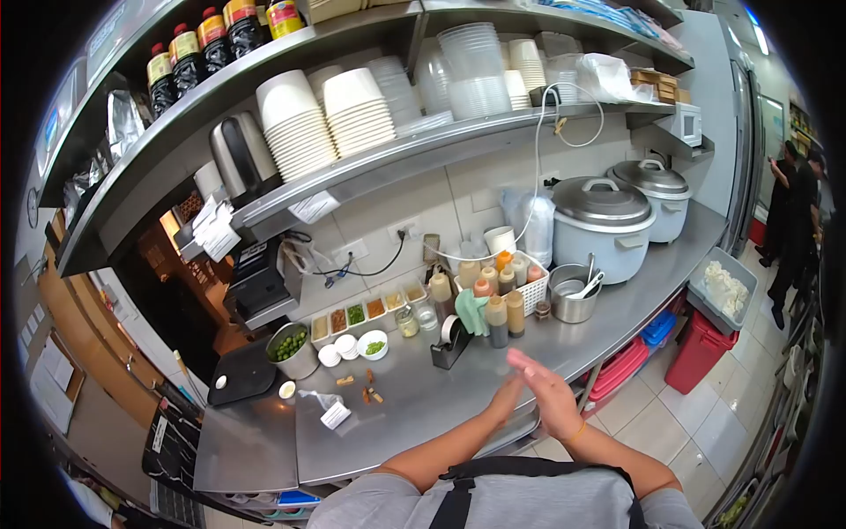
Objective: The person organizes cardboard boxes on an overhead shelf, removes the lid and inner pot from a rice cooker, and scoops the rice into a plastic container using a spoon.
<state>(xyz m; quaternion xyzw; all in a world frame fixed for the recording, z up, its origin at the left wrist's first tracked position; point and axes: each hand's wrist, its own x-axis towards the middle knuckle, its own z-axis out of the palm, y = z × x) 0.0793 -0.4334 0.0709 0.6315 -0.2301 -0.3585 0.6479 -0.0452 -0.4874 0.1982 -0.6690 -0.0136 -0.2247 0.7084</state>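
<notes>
Nearest the hands, at about eleven o'clock from them, a slim plastic squeeze bottle with a dark lower half (499, 330) stands upright on the brushed-steel counter (414, 388), close beside a brown-filled plastic squeeze bottle (516, 316). Both should be fairly light and soft-walled, perhaps slick if sauce has run down; the middle of the body, nozzle up, looks the surest hold, with only gentle pressure.

The left hand (508, 392) and right hand (550, 394) meet palm toward palm, fingers extended; neither appears to grasp anything. Whether the palms actually touch, I cannot tell.

Between ten and eleven o'clock hangs a crumpled mint-green cloth (472, 312); at ten sits a black tape dispenser (451, 346). A white perforated plastic basket of bottles (534, 295) is at twelve, a round steel pot holding utensils (573, 307) at one, and a pale-bodied, steel-lidded cooker (592, 242) beyond it.
</notes>
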